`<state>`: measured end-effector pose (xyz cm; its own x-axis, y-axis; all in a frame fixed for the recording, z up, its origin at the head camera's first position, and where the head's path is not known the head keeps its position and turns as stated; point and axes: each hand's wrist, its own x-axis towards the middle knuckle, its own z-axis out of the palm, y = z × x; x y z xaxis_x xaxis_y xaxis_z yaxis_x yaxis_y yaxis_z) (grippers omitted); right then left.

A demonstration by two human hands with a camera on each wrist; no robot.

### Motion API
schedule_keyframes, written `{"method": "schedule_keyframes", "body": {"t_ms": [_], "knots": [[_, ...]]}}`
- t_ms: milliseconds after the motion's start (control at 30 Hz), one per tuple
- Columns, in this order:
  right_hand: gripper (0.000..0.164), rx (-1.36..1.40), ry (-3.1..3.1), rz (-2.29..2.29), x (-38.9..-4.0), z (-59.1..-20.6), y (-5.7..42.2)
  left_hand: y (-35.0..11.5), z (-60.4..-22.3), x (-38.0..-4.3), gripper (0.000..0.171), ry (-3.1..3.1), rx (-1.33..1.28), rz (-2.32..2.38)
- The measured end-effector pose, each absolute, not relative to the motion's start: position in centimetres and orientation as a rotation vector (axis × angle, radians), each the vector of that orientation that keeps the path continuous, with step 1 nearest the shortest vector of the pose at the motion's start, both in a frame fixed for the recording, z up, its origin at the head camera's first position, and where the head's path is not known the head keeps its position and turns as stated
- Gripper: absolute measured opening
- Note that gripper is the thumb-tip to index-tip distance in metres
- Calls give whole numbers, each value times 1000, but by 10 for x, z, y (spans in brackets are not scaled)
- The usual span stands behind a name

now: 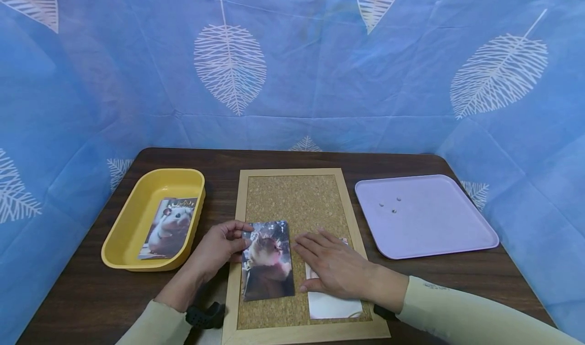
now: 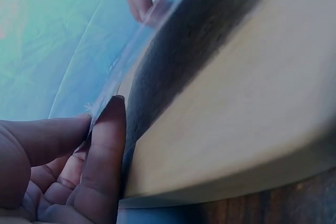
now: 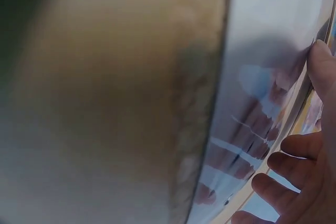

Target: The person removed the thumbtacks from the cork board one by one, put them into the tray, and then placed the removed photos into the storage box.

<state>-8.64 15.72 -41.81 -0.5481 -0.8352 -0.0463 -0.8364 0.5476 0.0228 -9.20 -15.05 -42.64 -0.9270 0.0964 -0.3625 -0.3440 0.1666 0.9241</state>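
My left hand (image 1: 219,248) pinches the left edge of a glossy photo print (image 1: 269,274) showing a furry animal in dark and pink tones. In the left wrist view, thumb and fingertips of the left hand (image 2: 79,166) meet at the print's edge. Cork board with a wooden frame (image 1: 292,197) lies beneath it. My right hand (image 1: 340,269) rests with fingers extended over a second, pale print (image 1: 334,307) on the board's lower right, covering much of its picture. The right wrist view has the thumb at the glossy pale print's (image 3: 262,51) edge.
A yellow tub (image 1: 114,238) on the left holds another print (image 1: 169,228) of a white animal with a crown. To the right is a lilac tray (image 1: 439,223) carrying several tiny metal pieces (image 1: 394,211). The dark wooden table (image 1: 210,202) meets a blue leaf-patterned cloth (image 1: 320,81) behind.
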Motion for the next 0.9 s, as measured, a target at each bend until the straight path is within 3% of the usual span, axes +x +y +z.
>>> {"method": "schedule_keyframes", "body": {"t_ms": [900], "knots": [[84, -1404, 2782, -28, -82, -423, 187, -191, -382, -93, 35, 2063, 27, 1879]]}}
